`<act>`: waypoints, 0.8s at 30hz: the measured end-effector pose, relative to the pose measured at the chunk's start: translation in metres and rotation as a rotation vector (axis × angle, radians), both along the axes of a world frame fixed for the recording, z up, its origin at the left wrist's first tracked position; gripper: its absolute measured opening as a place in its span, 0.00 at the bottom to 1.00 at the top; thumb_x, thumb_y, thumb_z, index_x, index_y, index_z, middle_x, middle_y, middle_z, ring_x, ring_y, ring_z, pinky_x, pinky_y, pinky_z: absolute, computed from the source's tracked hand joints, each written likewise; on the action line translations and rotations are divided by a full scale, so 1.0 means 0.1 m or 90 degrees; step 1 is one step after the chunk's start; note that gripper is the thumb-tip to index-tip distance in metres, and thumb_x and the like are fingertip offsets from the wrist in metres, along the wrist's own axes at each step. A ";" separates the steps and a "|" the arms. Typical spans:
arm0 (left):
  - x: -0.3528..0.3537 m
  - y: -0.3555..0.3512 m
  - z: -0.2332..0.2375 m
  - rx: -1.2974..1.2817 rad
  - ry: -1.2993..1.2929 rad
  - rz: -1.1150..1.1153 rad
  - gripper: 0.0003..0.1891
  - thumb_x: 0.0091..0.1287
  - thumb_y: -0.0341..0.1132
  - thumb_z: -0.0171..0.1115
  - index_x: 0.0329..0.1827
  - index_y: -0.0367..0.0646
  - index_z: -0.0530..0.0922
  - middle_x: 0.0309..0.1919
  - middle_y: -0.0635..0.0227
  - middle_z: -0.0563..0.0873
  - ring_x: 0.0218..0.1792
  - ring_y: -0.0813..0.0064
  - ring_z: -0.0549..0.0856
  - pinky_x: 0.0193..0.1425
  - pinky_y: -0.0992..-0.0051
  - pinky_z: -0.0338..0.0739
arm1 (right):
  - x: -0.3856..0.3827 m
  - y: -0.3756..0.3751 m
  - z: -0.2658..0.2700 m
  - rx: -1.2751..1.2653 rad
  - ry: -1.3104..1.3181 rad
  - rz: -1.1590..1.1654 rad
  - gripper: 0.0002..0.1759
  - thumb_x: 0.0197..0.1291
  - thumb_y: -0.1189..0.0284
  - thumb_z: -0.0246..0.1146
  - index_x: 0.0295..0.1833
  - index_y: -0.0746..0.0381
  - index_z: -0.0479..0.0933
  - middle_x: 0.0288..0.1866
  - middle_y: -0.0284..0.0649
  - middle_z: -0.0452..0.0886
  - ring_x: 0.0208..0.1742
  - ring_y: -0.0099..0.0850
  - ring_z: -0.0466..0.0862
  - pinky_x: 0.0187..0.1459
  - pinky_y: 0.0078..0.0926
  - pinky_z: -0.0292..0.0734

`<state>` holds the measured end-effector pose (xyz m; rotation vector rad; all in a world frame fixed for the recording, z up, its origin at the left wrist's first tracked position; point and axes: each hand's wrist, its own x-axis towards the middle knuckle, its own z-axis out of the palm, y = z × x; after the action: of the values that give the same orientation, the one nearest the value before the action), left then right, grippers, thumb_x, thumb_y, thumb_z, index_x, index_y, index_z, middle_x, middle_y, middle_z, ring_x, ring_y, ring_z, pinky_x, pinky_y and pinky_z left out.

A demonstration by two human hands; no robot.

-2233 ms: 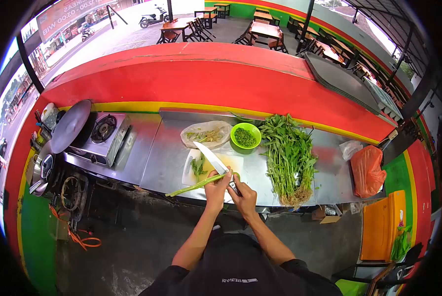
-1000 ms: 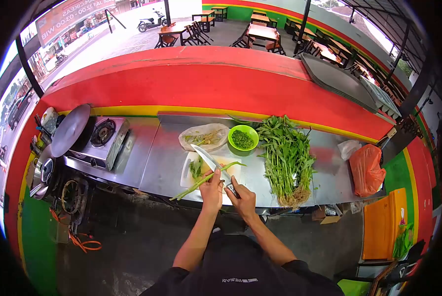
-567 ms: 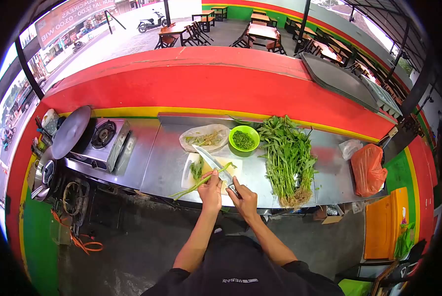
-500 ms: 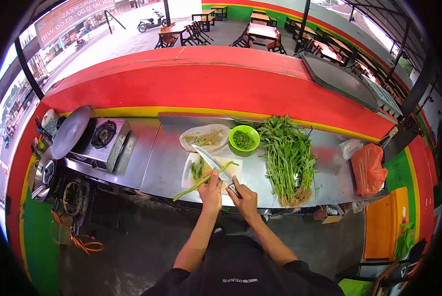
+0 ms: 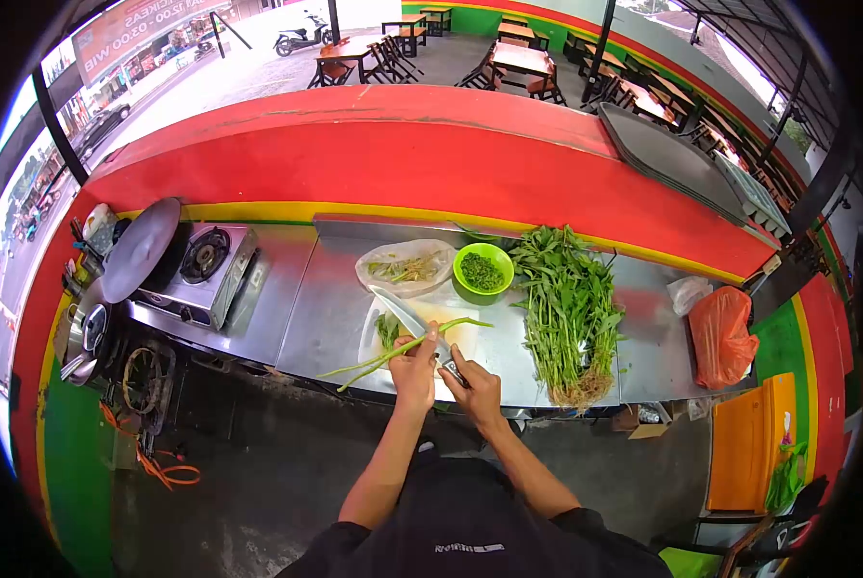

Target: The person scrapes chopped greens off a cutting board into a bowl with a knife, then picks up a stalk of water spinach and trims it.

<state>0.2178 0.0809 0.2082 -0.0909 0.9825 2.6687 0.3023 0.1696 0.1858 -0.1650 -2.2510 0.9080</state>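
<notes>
My left hand (image 5: 415,374) is closed around a long green vegetable stem (image 5: 359,366), whose ends stick out to both sides. In my right hand (image 5: 476,390) is the handle of a large kitchen knife (image 5: 400,308), its blade pointing away and to the left, close against the stem. Beneath the hands lies a white cutting board (image 5: 462,337) with some green leaves (image 5: 387,330) on it. Behind the board stand a clear plastic bag (image 5: 430,282) of stem scraps and a lime-green bowl (image 5: 465,289) of chopped greens. A big bunch of leafy greens with roots (image 5: 568,318) rests to the right.
A gas stove (image 5: 210,299) with a wok lid (image 5: 141,252) leaning by it is on the left. An orange plastic bag (image 5: 722,337) sits at the counter's right end. A red wall (image 5: 374,164) borders the steel counter (image 5: 287,289) behind; trays (image 5: 677,164) lie on it.
The stem has shifted and now reaches further out to the right and left of my left hand. Both hands stay over the board, and the view has moved slightly.
</notes>
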 end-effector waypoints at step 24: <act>0.07 0.05 0.06 -0.026 -0.034 0.109 0.16 0.65 0.22 0.69 0.41 0.47 0.68 0.38 0.65 0.87 0.32 0.83 0.83 0.32 0.81 0.75 | 0.04 0.01 0.05 0.071 0.003 -0.042 0.29 0.56 0.66 0.75 0.63 0.60 0.80 0.23 0.36 0.79 0.19 0.30 0.78 0.21 0.30 0.72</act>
<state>0.2252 0.0856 0.2145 -0.2650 1.0555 2.7840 0.3062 0.1702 0.1910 -0.1845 -2.2719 0.7454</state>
